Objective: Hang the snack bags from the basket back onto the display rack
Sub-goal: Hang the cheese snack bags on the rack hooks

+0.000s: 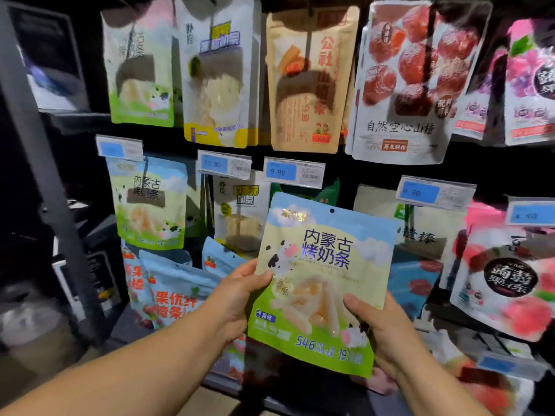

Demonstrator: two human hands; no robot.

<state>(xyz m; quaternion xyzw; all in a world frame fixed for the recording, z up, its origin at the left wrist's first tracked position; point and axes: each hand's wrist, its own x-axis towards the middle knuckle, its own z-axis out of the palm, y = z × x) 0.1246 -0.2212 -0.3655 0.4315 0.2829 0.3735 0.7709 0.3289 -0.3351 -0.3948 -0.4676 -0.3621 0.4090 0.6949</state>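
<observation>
left hand (237,298), right hand (387,331) grip snack bag (324,265) edges | display rack (372,172) behind

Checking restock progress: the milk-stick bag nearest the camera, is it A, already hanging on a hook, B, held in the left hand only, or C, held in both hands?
C: the left hand grips the bag at its left edge and the right hand at its lower right corner.

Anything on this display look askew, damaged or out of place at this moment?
The blue snack bags at lower left lean at angles and overlap, unlike the hung bag above them. The milk-stick bag is not hung yet; the left hand and right hand hold it. No damage shows.
</observation>
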